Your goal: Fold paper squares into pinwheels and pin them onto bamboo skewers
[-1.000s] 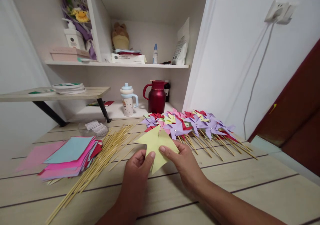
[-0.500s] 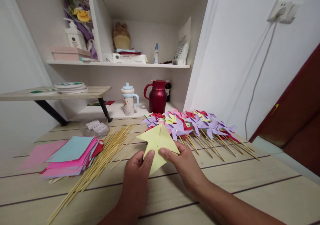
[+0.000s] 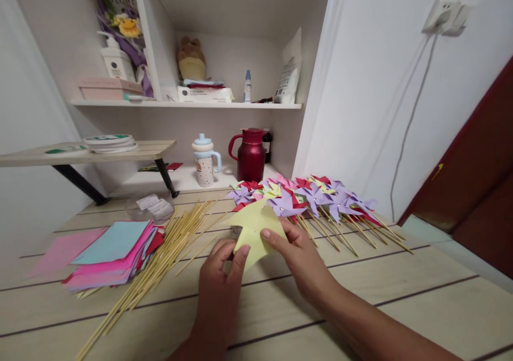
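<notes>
The folded yellow paper [image 3: 253, 226] is held just above the desk [image 3: 401, 297], its point aimed away toward the pinwheels [image 3: 304, 200]. Left hand [image 3: 222, 275] pinches its near-left edge, right hand [image 3: 300, 259] its right; skewers [image 3: 168, 248] lie left.

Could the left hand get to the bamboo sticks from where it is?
Probably yes: the left hand pinches the yellow paper, and the bamboo sticks lie beside it with bare table between.

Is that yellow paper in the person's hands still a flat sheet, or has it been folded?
Folded. The yellow paper shows pointed flaps and creases rather than a flat square, pinched between the left hand and right hand.
</notes>
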Available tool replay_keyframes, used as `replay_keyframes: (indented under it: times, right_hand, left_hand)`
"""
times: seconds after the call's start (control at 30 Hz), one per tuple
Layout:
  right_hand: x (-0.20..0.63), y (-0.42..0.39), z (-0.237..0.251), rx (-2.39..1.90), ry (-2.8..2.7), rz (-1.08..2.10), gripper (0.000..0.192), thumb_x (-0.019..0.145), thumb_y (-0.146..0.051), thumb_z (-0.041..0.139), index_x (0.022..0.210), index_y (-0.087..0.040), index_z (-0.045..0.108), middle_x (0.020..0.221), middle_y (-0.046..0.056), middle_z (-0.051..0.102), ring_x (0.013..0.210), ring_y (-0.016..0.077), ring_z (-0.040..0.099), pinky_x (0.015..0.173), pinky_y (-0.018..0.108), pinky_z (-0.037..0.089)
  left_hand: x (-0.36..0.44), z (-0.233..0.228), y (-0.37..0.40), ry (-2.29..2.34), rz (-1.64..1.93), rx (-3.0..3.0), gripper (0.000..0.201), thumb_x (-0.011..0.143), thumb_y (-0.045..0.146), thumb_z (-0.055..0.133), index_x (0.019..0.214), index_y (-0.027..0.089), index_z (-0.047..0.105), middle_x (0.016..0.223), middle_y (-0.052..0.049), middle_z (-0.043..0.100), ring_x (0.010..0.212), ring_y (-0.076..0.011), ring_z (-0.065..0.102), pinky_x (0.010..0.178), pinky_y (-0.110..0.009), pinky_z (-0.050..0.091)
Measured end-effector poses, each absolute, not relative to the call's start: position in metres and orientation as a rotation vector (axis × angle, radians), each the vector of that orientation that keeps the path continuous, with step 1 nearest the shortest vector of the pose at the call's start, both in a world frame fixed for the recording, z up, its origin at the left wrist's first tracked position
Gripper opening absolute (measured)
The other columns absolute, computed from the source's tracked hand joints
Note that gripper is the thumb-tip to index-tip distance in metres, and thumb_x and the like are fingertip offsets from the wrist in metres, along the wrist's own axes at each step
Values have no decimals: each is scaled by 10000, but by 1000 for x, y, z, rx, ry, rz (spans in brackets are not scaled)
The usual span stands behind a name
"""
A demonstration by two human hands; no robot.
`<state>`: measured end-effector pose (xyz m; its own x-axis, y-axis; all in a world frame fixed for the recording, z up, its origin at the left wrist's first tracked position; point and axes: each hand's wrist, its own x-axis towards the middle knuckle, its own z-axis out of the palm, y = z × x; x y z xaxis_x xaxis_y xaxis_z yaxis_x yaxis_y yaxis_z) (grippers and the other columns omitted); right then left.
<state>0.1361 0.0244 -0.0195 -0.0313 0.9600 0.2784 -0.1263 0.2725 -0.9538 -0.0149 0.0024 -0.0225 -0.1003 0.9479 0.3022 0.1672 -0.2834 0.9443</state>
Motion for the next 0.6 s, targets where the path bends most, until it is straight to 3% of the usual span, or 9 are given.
replay_keyframes:
  times: [0.17, 0.3, 0.43, 0.6]
  right_hand:
    - [141, 26, -16, -864, -1210, 1205, 262, 805, -404, 701, 918, -169, 729, 837, 49, 725, 763, 199, 625, 715, 300, 472]
    - [140, 27, -17, -859, -1211, 1244, 261, 802, -373, 713, 964, -169, 723, 870, 50, 731, 766, 189, 625, 713, 294, 473]
    - [140, 28, -18, -840, -1233, 1236, 250, 812, -359, 700, 973, -169, 724, 882, 51, 729, 767, 182, 619, 708, 283, 468]
    - [137, 26, -19, -819, -1274, 1248, 235, 814, -334, 692, 973, -164, 720, 874, 47, 713, 756, 172, 597, 701, 276, 461]
  left_hand:
    - [-15, -24, 4, 1175, 1351, 1331, 299, 860, 439, 572, 992, 201, 695, 889, -35, 703, 805, -210, 595, 729, -276, 451]
    - [-16, -22, 4, 1140, 1365, 1268, 419, 902, 502, 477, 1122, 204, 673, 1027, -52, 714, 920, -220, 608, 840, -303, 453]
    - [-18, -16, 0, 1189, 1433, 1199, 488, 925, 541, 389, 1147, 217, 679, 1127, -50, 704, 1050, -219, 598, 953, -316, 420]
    - [-16, -20, 1, 1104, 1344, 1134, 428, 872, 510, 531, 1130, 211, 697, 1049, -49, 737, 950, -224, 646, 853, -320, 479]
